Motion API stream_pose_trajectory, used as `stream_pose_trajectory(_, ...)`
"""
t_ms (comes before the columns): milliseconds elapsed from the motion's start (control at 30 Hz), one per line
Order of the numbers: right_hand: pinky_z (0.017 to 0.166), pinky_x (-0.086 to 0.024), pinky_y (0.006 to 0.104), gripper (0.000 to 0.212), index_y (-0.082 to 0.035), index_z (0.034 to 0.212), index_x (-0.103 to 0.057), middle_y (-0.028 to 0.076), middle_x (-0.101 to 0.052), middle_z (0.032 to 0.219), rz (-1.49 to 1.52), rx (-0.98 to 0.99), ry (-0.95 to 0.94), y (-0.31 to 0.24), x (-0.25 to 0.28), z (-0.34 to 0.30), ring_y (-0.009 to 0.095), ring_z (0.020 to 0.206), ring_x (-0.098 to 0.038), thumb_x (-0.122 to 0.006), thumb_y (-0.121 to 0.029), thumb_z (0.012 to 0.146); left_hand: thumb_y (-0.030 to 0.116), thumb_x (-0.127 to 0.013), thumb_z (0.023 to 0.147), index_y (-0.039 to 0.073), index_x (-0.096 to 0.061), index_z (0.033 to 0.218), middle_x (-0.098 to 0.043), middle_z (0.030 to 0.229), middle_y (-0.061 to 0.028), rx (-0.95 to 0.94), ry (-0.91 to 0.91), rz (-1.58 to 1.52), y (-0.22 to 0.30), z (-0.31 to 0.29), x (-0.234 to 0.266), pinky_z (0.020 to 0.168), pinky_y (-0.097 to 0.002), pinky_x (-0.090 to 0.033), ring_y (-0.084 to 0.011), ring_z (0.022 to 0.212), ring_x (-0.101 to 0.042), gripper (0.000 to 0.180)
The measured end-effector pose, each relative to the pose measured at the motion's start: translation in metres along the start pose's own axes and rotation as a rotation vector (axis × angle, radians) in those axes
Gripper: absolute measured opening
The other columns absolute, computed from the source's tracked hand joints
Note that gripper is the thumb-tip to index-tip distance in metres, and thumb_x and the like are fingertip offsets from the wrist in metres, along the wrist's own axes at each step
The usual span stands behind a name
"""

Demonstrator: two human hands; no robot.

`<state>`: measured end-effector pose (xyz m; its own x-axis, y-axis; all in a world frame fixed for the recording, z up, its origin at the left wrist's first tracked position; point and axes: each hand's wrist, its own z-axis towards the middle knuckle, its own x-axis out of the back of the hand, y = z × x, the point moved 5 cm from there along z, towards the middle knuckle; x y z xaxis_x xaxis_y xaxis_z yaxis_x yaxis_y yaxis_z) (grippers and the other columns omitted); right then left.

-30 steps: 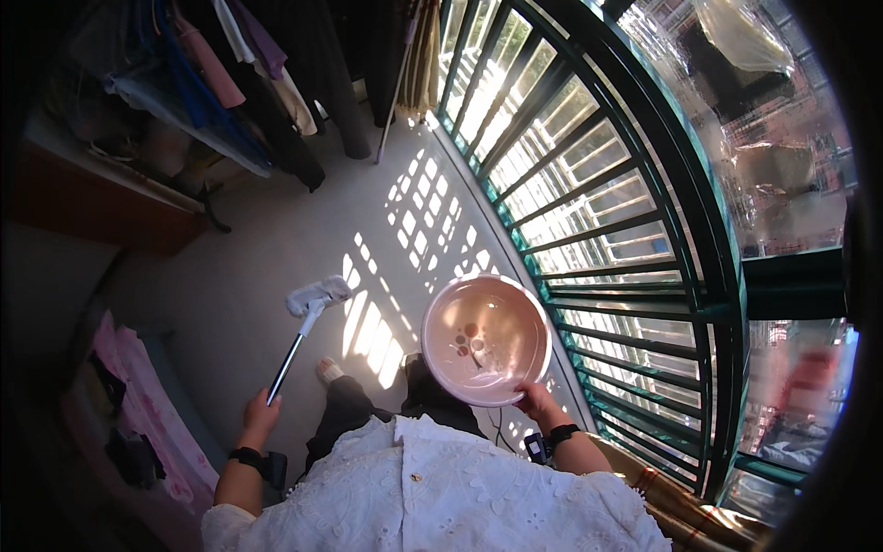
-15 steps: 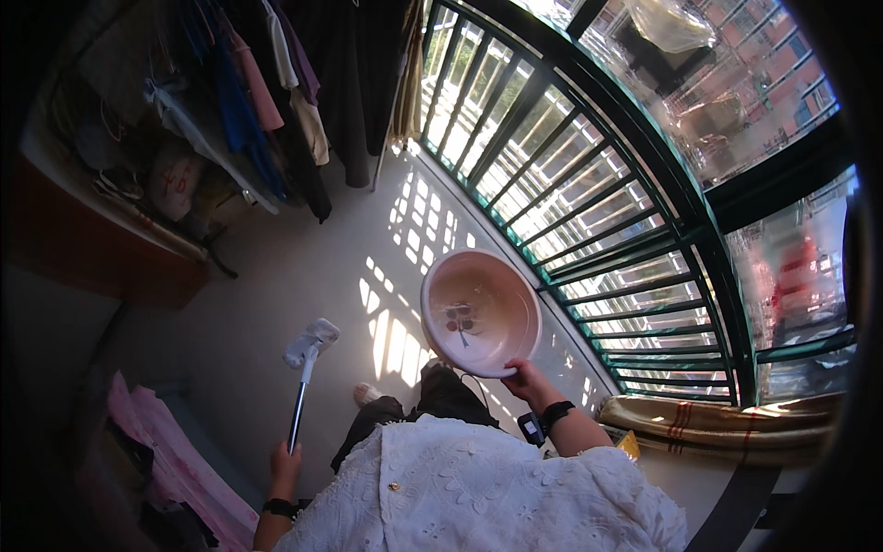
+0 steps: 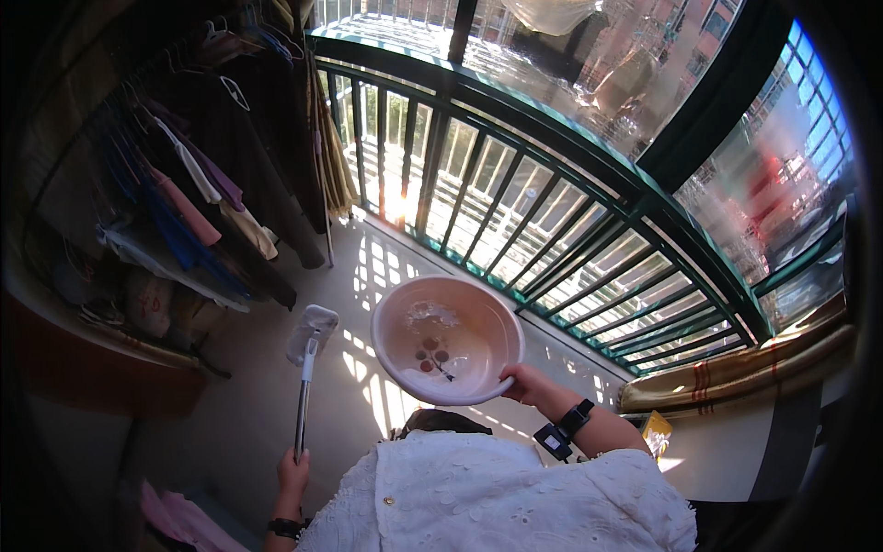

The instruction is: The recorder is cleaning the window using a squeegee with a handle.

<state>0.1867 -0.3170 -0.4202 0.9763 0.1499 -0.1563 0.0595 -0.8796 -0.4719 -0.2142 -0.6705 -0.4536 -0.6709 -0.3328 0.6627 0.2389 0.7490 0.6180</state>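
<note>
My left hand (image 3: 292, 471) is closed round the lower end of a window-washing wand (image 3: 303, 405). The wand has a metal handle, a white neck and a wide white padded head, which points away from me above the floor. A large round pink basin (image 3: 489, 322) hangs in front of me, its near right rim gripped by my right hand (image 3: 526, 384). Inside the basin is what looks like shallow, slightly foamy water over a dark printed pattern at the bottom. The tool's head is left of the basin, apart from it.
Clothes (image 3: 184, 198) hang on a rack at the left, over a cluttered shelf. A green railing (image 3: 515, 156) with glass above it runs along the far right side. A rolled curtain (image 3: 727, 373) lies at the right. Pink cloth (image 3: 189, 515) is at the lower left. Sunlight patches the floor (image 3: 276, 368).
My view has turned, so the railing and clothes sit differently. The basin has come left in the picture, and its angle has changed. Both hands keep their holds.
</note>
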Motion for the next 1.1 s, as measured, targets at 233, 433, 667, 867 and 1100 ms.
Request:
stream_pose_trajectory(233, 0.072, -0.058, 0.0382, 0.023, 0.005, 0.097, -0.056, 0.013, -0.061, 0.078, -0.125, 0.22, 0.007, -0.131, 0.033, -0.082, 0.025, 0.068, -0.065, -0.055, -0.005, 0.076, 0.018, -0.062, 0.084, 0.008, -0.04, 0.131, -0.064, 0.091, -0.015, -0.331, 0.007, -0.121, 0.14, 0.092, -0.029, 0.072, -0.034, -0.049, -0.0274, 0.081, -0.063, 0.052)
stream_pose_trajectory(433, 0.07, -0.059, 0.036, 0.035, 0.007, 0.108, -0.049, 0.016, -0.06, 0.094, 0.005, 0.305, 0.056, -0.21, 0.064, -0.123, 0.026, 0.076, -0.066, -0.057, -0.006, 0.076, 0.007, -0.053, 0.087, 0.009, -0.036, 0.137, -0.062, 0.099, -0.0125, -0.502, -0.325, -0.245, 0.279, 0.151, -0.061, 0.074, -0.0293, -0.049, -0.0184, 0.081, -0.06, 0.052)
stream_pose_trajectory(667, 0.065, -0.059, 0.0337, 0.017, 0.004, 0.09, -0.053, 0.012, -0.06, 0.082, 0.26, 0.543, 0.191, -0.29, 0.09, -0.154, 0.023, 0.068, -0.064, -0.058, -0.003, 0.076, 0.008, -0.056, 0.086, 0.003, -0.043, 0.131, -0.062, 0.08, -0.0061, -0.393, -0.452, -0.113, 0.356, 0.2, -0.069, 0.065, -0.0281, -0.047, -0.0137, 0.066, -0.056, 0.047)
stream_pose_trajectory(867, 0.071, -0.054, 0.0291, 0.024, 0.004, 0.099, -0.053, 0.008, -0.061, 0.085, 0.384, 0.676, 0.336, -0.333, 0.083, -0.187, 0.019, 0.074, -0.062, -0.058, -0.001, 0.075, 0.013, -0.055, 0.09, 0.002, -0.05, 0.124, -0.062, 0.084, -0.016, -1.052, -0.212, -0.096, 0.46, 0.225, -0.005, 0.066, -0.03, -0.048, -0.0255, 0.07, -0.06, 0.036)
stream_pose_trajectory(1100, 0.083, -0.049, 0.0297, 0.029, 0.002, 0.103, -0.051, 0.008, -0.058, 0.094, 0.446, 0.653, 0.402, -0.356, 0.055, -0.187, 0.019, 0.087, -0.058, -0.055, -0.001, 0.075, 0.006, -0.048, 0.092, 0.009, -0.052, 0.127, -0.057, 0.087, -0.0142, -1.446, -0.158, -0.139, 0.611, 0.267, 0.024, 0.065, -0.0337, -0.048, -0.027, 0.071, -0.058, 0.035)
